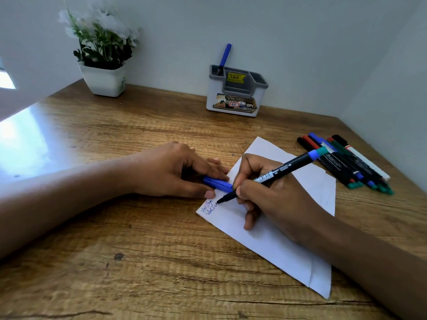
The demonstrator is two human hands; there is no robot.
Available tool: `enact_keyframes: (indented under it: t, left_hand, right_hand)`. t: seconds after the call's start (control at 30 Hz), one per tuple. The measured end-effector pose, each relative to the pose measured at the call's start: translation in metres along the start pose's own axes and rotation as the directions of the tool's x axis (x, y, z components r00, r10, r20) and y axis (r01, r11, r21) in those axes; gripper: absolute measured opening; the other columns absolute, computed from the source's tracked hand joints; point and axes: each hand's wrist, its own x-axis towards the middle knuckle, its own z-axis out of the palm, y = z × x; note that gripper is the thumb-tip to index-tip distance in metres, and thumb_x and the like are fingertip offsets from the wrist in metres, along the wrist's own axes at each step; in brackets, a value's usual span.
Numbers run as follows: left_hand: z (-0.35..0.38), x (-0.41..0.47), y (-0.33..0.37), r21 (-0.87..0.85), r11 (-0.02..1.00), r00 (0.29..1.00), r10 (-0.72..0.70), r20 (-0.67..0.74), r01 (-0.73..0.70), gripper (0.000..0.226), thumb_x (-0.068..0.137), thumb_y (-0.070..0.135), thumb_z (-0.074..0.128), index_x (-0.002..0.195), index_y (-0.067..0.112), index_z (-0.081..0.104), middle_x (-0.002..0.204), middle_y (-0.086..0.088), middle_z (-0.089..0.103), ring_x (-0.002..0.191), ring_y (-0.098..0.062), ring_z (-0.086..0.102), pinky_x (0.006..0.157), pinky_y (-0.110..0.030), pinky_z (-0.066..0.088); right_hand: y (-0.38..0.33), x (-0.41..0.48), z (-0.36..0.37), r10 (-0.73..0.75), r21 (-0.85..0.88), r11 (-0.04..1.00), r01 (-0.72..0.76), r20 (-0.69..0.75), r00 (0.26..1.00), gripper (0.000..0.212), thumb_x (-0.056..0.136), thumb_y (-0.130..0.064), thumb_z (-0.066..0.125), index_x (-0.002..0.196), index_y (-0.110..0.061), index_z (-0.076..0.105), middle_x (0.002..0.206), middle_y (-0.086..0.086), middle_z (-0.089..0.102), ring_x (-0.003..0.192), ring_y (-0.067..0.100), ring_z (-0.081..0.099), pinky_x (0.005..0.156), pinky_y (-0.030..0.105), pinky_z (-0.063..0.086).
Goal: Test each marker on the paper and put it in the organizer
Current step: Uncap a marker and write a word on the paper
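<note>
Marker (272,175) with a black barrel sits gripped in the right hand (275,197), tip touching the paper (288,250) at its left corner, toward the table (138,250) right edge; the left hand (166,172) pinches a blue cap (218,183) beside it.

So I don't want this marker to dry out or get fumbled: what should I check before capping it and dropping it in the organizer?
1. Test mark made: blue writing sits on the paper at the tip of the marker: ok.
2. Cap within reach: the left hand holds the blue cap beside the paper: ok.
3. Grip: the right hand holds the marker in a writing grip: ok.
4. Room in the organizer: one stowed marker stands in its left slot, and nothing sticks out of the others: ok.
5. Which marker made which line: cannot tell.
</note>
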Motion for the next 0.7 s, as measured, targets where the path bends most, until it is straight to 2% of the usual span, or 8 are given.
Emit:
enact_keyframes:
  t: [0.27, 0.4, 0.47, 0.53, 0.6, 0.7]
  left_hand:
    - [0.000, 0.000, 0.000, 0.003, 1.000, 1.000, 0.001, -0.009, -0.001, 0.048, 0.081, 0.043, 0.067, 0.128, 0.036, 0.059, 0.135, 0.024, 0.053, 0.130, 0.014, 0.038, 0.116, -0.020, 0.024]
    - [-0.001, 0.000, 0.001, 0.021, 1.000, 1.000, -0.005, -0.006, 0.005, 0.048, 0.081, 0.045, 0.066, 0.127, 0.039, 0.058, 0.136, 0.024, 0.052, 0.131, 0.014, 0.037, 0.115, -0.017, 0.023]
    - [-0.001, -0.001, 0.002, 0.039, 0.999, 1.000, -0.017, -0.004, 0.017, 0.048, 0.079, 0.050, 0.063, 0.126, 0.042, 0.058, 0.136, 0.024, 0.052, 0.130, 0.015, 0.038, 0.114, -0.017, 0.024]
    - [-0.001, 0.000, 0.003, 0.018, 0.999, 0.999, -0.033, -0.006, 0.033, 0.044, 0.081, 0.046, 0.064, 0.124, 0.044, 0.058, 0.134, 0.027, 0.053, 0.127, 0.017, 0.039, 0.112, -0.014, 0.025]
    - [-0.001, 0.000, 0.005, -0.061, 0.997, 0.998, -0.056, -0.024, 0.054, 0.038, 0.083, 0.038, 0.065, 0.122, 0.042, 0.062, 0.130, 0.028, 0.056, 0.124, 0.018, 0.042, 0.111, -0.013, 0.029]
    - [-0.002, -0.001, 0.007, -0.144, 0.985, 0.991, -0.103, -0.081, 0.090, 0.039, 0.079, 0.042, 0.061, 0.118, 0.040, 0.065, 0.122, 0.029, 0.062, 0.118, 0.016, 0.051, 0.106, -0.011, 0.036]
  right_hand:
    - [0.003, 0.001, 0.000, 0.004, 0.036, 0.999, -0.003, -0.021, 1.000, 0.012, 0.070, -0.012, 0.054, 0.066, -0.003, 0.049, 0.051, -0.004, 0.050, 0.041, 0.013, 0.049, 0.048, 0.044, 0.048]
    - [0.004, 0.005, -0.004, 0.042, 0.281, 0.959, -0.027, -0.046, 0.998, 0.005, 0.068, -0.009, 0.053, 0.064, -0.010, 0.052, 0.056, 0.005, 0.048, 0.047, 0.008, 0.044, 0.038, 0.024, 0.045]
    - [0.002, 0.008, -0.009, 0.026, 0.356, 0.934, -0.001, -0.066, 0.997, 0.008, 0.070, -0.009, 0.053, 0.064, -0.014, 0.056, 0.056, 0.003, 0.052, 0.050, 0.009, 0.046, 0.037, 0.023, 0.045]
    - [-0.002, 0.011, -0.017, -0.019, 0.376, 0.925, 0.057, -0.105, 0.994, 0.012, 0.072, -0.009, 0.054, 0.065, -0.018, 0.059, 0.058, 0.002, 0.056, 0.052, 0.010, 0.051, 0.040, 0.024, 0.046]
    - [-0.006, 0.013, -0.025, -0.068, 0.350, 0.929, 0.118, -0.153, 0.986, 0.009, 0.074, -0.011, 0.057, 0.072, -0.017, 0.063, 0.061, 0.001, 0.058, 0.055, 0.011, 0.052, 0.043, 0.025, 0.047]
    - [-0.010, 0.015, -0.037, -0.095, 0.280, 0.947, 0.158, -0.224, 0.970, 0.012, 0.076, -0.007, 0.066, 0.082, -0.017, 0.065, 0.060, -0.001, 0.053, 0.051, 0.009, 0.047, 0.045, 0.025, 0.048]
